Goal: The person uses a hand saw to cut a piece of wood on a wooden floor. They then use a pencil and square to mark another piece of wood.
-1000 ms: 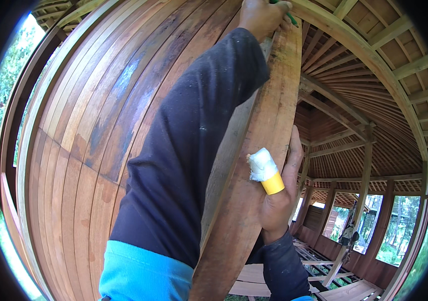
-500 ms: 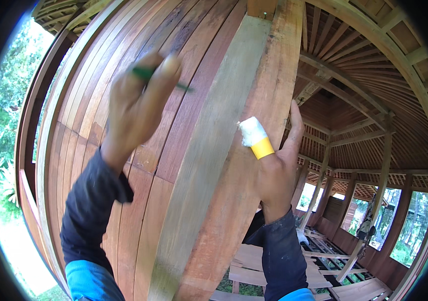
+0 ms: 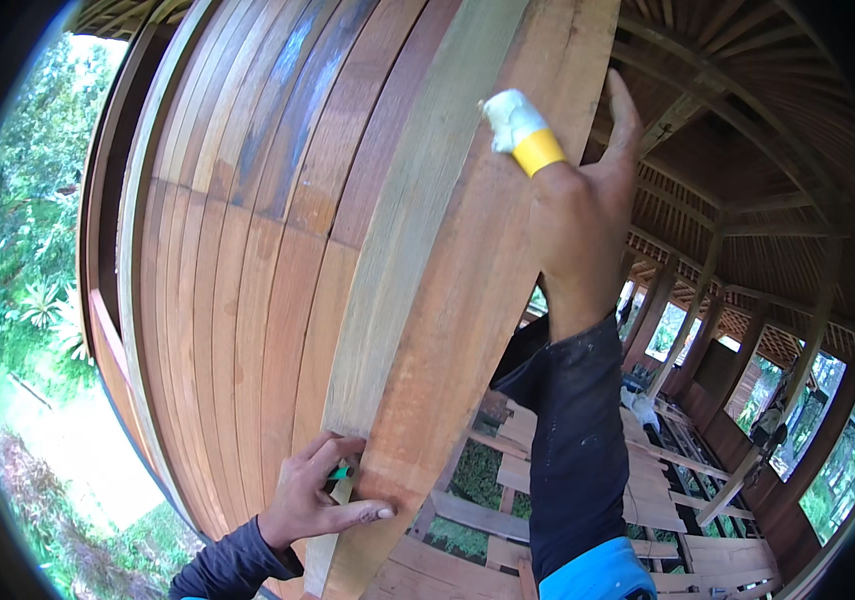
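At the lower part of the wooden wall, my left hand [image 3: 317, 495] is against the grey-brown board [image 3: 402, 220]. Its fingers curl around a slim green stick [image 3: 342, 470], of which only a short piece shows; it may be a pencil. The thumb tip lies over the reddish-brown board [image 3: 467, 290] alongside. Higher up, my right hand [image 3: 582, 225] clasps that reddish board's right edge. Its thumb, wrapped in white dressing with yellow tape [image 3: 537, 152], rests on the front face. One finger stretches up past the edge, and the other fingers are hidden behind.
Narrow vertical planks [image 3: 247, 270] make up the curved wall on the left, with shiny dark patches near the top. To the right, loose floorboards [image 3: 647, 490] lie across open joists with greenery below. Wooden posts [image 3: 797, 370] hold up the roof.
My left hand has come down from the upper planks to the lower end of the boards, still with the green stick. The right hand keeps its hold on the board edge as the view shifts lower.
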Available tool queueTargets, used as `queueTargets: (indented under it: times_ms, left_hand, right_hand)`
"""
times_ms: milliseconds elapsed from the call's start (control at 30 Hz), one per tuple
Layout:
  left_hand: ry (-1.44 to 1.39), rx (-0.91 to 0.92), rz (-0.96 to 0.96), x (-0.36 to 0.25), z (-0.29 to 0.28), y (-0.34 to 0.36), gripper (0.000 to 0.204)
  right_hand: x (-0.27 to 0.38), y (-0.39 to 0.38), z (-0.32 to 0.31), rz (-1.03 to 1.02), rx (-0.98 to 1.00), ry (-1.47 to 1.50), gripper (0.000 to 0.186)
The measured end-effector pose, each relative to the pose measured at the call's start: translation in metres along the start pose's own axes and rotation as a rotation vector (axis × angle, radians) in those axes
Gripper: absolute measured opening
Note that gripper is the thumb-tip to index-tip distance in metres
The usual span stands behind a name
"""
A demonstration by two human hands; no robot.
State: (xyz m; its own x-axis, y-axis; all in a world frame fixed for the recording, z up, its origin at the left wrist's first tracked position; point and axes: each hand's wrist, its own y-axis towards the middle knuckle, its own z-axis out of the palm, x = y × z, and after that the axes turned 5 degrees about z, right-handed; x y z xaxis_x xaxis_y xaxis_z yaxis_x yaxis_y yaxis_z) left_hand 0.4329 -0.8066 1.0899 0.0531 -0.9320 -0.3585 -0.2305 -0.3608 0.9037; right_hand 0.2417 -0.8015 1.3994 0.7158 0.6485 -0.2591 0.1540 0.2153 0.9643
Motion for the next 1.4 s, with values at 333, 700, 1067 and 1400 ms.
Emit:
queueTargets:
  times_ms: [333, 700, 1067, 1400]
  left_hand:
    - [-0.03, 0.189, -0.277, -0.022, 0.017, -0.03, 0.074]
    - [-0.374, 0.573, -0.222, -0.084, 0.122, -0.021, 0.07]
    - [-0.35, 0.905, 0.183, -0.19, 0.325, -0.061, 0.06]
    - [-0.302, 1.013, 0.232, -0.301, 0.446, -0.142, 0.046]
  right_hand:
    - [0.01, -0.005, -0.052, -0.082, 0.065, 0.11, 0.074]
    - [0.034, -0.032, -0.249, 0.428, -0.219, 0.126, 0.074]
    - [0.052, -0.159, -0.567, 0.705, -0.529, -0.087, 0.083]
    - [0.088, -0.349, -0.811, 0.899, -0.676, 0.197, 0.082]
